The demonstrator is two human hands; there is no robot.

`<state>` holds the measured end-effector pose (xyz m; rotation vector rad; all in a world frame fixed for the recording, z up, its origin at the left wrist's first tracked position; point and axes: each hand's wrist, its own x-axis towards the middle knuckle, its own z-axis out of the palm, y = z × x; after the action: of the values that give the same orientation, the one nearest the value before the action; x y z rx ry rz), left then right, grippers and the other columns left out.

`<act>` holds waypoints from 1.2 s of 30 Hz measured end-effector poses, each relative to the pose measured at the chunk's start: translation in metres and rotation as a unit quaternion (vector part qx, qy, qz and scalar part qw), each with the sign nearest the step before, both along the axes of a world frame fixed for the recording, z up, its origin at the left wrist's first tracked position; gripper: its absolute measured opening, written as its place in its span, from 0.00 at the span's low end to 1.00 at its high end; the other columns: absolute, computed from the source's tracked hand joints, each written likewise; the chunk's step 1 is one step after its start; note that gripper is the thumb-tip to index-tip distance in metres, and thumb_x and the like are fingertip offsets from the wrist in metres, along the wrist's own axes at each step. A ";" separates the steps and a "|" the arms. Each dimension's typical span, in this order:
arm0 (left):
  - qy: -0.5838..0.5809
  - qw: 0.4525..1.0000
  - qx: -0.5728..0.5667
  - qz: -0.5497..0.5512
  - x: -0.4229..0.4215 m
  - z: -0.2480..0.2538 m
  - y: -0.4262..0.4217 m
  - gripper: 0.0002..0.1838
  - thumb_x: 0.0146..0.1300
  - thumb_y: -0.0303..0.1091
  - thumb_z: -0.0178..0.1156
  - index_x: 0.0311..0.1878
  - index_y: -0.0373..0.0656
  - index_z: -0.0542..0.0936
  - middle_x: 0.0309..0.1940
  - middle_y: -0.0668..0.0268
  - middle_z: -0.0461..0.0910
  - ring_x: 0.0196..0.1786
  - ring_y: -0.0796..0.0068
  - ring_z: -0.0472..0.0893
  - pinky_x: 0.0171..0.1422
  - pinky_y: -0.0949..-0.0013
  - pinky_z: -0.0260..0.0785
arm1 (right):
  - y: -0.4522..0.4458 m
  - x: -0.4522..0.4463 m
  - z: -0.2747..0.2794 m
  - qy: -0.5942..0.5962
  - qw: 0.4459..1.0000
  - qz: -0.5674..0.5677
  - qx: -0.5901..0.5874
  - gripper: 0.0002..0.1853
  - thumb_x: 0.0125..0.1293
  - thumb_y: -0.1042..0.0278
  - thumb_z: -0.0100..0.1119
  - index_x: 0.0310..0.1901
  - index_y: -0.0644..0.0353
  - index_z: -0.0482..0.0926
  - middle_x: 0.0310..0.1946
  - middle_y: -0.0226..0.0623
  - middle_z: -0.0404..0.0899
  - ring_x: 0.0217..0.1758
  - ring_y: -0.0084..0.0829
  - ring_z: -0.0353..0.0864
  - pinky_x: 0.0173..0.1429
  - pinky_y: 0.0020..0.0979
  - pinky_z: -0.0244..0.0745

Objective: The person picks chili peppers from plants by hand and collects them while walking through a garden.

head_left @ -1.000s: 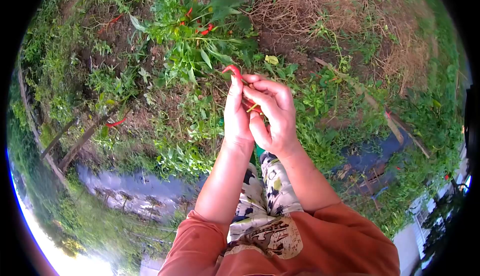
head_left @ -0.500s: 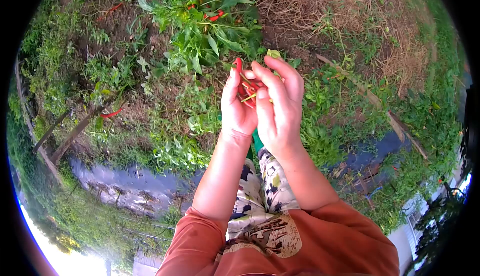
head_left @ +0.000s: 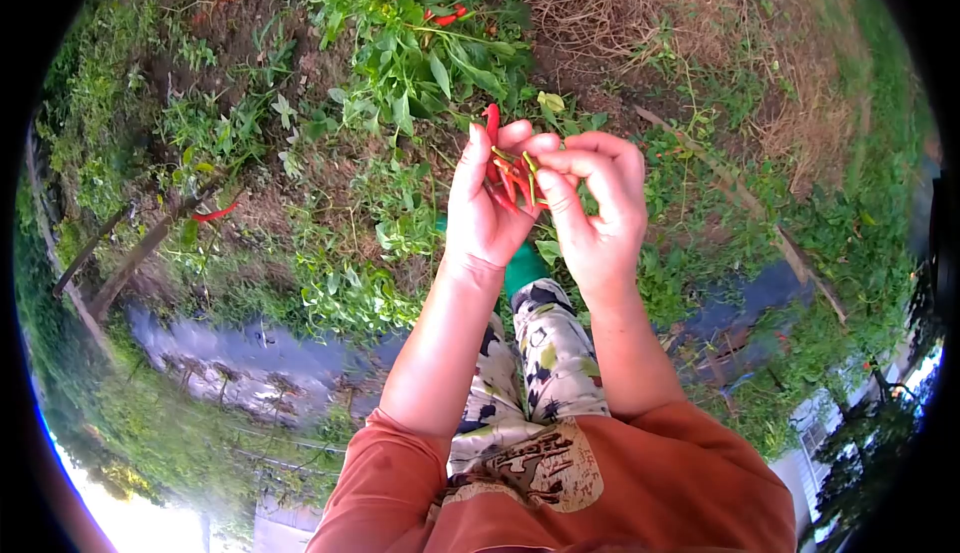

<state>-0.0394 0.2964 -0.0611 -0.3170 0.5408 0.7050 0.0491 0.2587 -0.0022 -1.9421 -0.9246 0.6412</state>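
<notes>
Your left hand (head_left: 482, 233) cups chilies (head_left: 493, 125), likely light and easily bruised, as your right hand (head_left: 612, 223) pinches a stem (head_left: 531, 165), probably the safest hold.

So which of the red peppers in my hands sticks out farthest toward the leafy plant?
The red pepper by the thumb tip of your left hand; the other peppers lie closer to you, over its palm.

The one view looks down from the person's head, taking in the forearms, shirt (head_left: 620, 483) and trousers (head_left: 555, 358) close up, with plants (head_left: 400, 63) beyond.
</notes>
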 end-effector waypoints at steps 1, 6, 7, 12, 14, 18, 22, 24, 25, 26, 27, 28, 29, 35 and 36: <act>0.019 1.000 -0.006 0.005 0.001 0.003 0.001 0.24 0.65 0.53 0.43 0.43 0.41 0.76 0.40 0.52 0.78 0.45 0.54 0.77 0.51 0.50 0.70 | -0.002 0.002 -0.005 -0.108 0.993 0.046 0.017 0.06 0.48 0.71 0.64 0.30 0.53 0.80 0.35 0.31 0.73 0.40 0.33 0.69 0.47 0.34 0.63; 0.025 0.999 0.026 0.013 -0.003 0.008 0.004 0.24 0.66 0.51 0.44 0.45 0.37 0.74 0.42 0.52 0.76 0.46 0.59 0.76 0.55 0.59 0.68 | 0.004 -0.007 -0.003 -0.214 0.971 0.103 -0.016 0.07 0.47 0.66 0.65 0.30 0.50 0.79 0.30 0.26 0.72 0.36 0.31 0.69 0.41 0.34 0.61; 0.055 0.998 0.026 0.012 -0.003 0.009 0.005 0.24 0.66 0.52 0.44 0.45 0.37 0.74 0.43 0.52 0.76 0.46 0.60 0.76 0.56 0.59 0.67 | 0.005 -0.008 -0.004 -0.220 0.969 0.105 -0.049 0.08 0.46 0.66 0.65 0.31 0.50 0.79 0.30 0.26 0.71 0.36 0.31 0.69 0.40 0.34 0.60; 0.098 0.995 0.028 0.003 -0.011 0.011 0.006 0.25 0.66 0.53 0.44 0.45 0.37 0.74 0.42 0.54 0.75 0.47 0.62 0.74 0.56 0.59 0.66 | 0.007 -0.014 -0.009 -0.203 0.970 0.125 -0.057 0.09 0.46 0.66 0.65 0.31 0.51 0.78 0.29 0.27 0.71 0.36 0.32 0.70 0.40 0.35 0.60; 0.086 0.996 0.020 0.006 -0.014 0.009 0.007 0.25 0.65 0.53 0.44 0.45 0.37 0.74 0.40 0.55 0.76 0.46 0.63 0.75 0.55 0.59 0.67 | 0.008 -0.016 -0.012 -0.184 0.973 0.129 -0.059 0.09 0.46 0.66 0.65 0.31 0.51 0.78 0.29 0.28 0.71 0.36 0.33 0.70 0.40 0.35 0.60; 0.042 0.999 0.010 0.030 -0.019 0.001 0.009 0.25 0.64 0.55 0.45 0.44 0.39 0.74 0.36 0.57 0.76 0.41 0.62 0.76 0.48 0.58 0.70 | 0.008 -0.014 -0.010 0.123 0.990 0.066 0.030 0.06 0.52 0.75 0.63 0.32 0.62 0.75 0.31 0.32 0.71 0.32 0.23 0.72 0.36 0.23 0.69; 0.059 0.998 0.021 0.031 -0.032 -0.005 0.010 0.26 0.63 0.58 0.44 0.42 0.42 0.75 0.28 0.60 0.75 0.36 0.60 0.76 0.40 0.57 0.72 | -0.001 0.024 -0.024 0.083 0.991 -0.092 -0.044 0.07 0.55 0.71 0.62 0.35 0.62 0.77 0.34 0.31 0.72 0.33 0.21 0.71 0.38 0.25 0.69; 0.064 0.997 0.033 0.028 -0.037 -0.006 0.011 0.26 0.63 0.58 0.43 0.41 0.43 0.76 0.28 0.61 0.75 0.34 0.61 0.75 0.40 0.57 0.72 | 0.002 0.052 -0.030 -0.187 0.972 -0.057 -0.130 0.11 0.56 0.69 0.61 0.40 0.61 0.77 0.36 0.33 0.73 0.36 0.23 0.72 0.39 0.25 0.70; 0.057 0.997 0.044 0.034 -0.040 -0.007 0.012 0.26 0.63 0.58 0.43 0.41 0.44 0.76 0.28 0.61 0.75 0.34 0.61 0.75 0.40 0.57 0.72 | 0.009 0.055 -0.035 -0.132 0.983 -0.078 -0.100 0.12 0.56 0.69 0.61 0.42 0.60 0.77 0.37 0.33 0.74 0.37 0.23 0.72 0.40 0.25 0.71; 0.051 0.996 0.055 0.039 -0.041 -0.008 0.013 0.26 0.63 0.58 0.43 0.40 0.44 0.77 0.28 0.62 0.75 0.34 0.61 0.75 0.39 0.57 0.72 | 0.017 0.056 -0.040 -0.077 0.990 -0.098 -0.068 0.14 0.56 0.68 0.61 0.44 0.59 0.77 0.37 0.34 0.74 0.39 0.24 0.73 0.41 0.25 0.71; 0.082 0.994 0.064 0.030 -0.040 -0.004 0.016 0.25 0.63 0.58 0.44 0.39 0.47 0.78 0.27 0.65 0.73 0.34 0.63 0.74 0.36 0.59 0.70 | 0.026 0.057 -0.056 0.006 0.996 -0.083 -0.021 0.12 0.57 0.68 0.60 0.44 0.58 0.77 0.38 0.34 0.74 0.40 0.24 0.74 0.42 0.24 0.71; 0.080 0.994 0.071 0.029 -0.042 -0.005 0.018 0.25 0.63 0.58 0.44 0.39 0.47 0.78 0.29 0.64 0.75 0.35 0.63 0.74 0.36 0.60 0.70 | 0.045 0.049 -0.048 0.041 0.997 -0.050 -0.033 0.11 0.57 0.69 0.60 0.43 0.57 0.78 0.38 0.32 0.75 0.38 0.23 0.74 0.42 0.24 0.72; 0.084 0.994 0.065 0.025 -0.043 -0.002 0.021 0.25 0.63 0.59 0.44 0.40 0.47 0.77 0.30 0.63 0.75 0.36 0.62 0.75 0.35 0.60 0.71 | 0.061 0.042 -0.060 0.089 0.995 -0.031 0.030 0.09 0.58 0.70 0.59 0.41 0.56 0.79 0.37 0.32 0.75 0.37 0.22 0.74 0.41 0.24 0.71; 0.089 0.992 0.083 0.023 -0.052 -0.001 0.033 0.25 0.62 0.60 0.44 0.41 0.47 0.77 0.30 0.64 0.76 0.33 0.65 0.72 0.29 0.67 0.67 | 0.128 0.031 -0.095 -0.237 0.959 0.134 0.075 0.05 0.49 0.67 0.63 0.30 0.52 0.79 0.29 0.30 0.76 0.36 0.35 0.74 0.41 0.34 0.71; 0.112 0.990 0.083 0.034 -0.050 0.003 0.036 0.25 0.62 0.59 0.45 0.42 0.47 0.77 0.26 0.67 0.72 0.30 0.70 0.66 0.27 0.71 0.60 | 0.129 0.028 -0.095 -0.249 0.957 0.138 0.052 0.05 0.48 0.66 0.63 0.29 0.51 0.78 0.28 0.29 0.75 0.35 0.35 0.74 0.40 0.34 0.71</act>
<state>-0.0896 0.3324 -0.0582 -0.1013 0.6815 0.8524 0.0776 0.3873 -0.0974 -1.9297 -1.5285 0.2438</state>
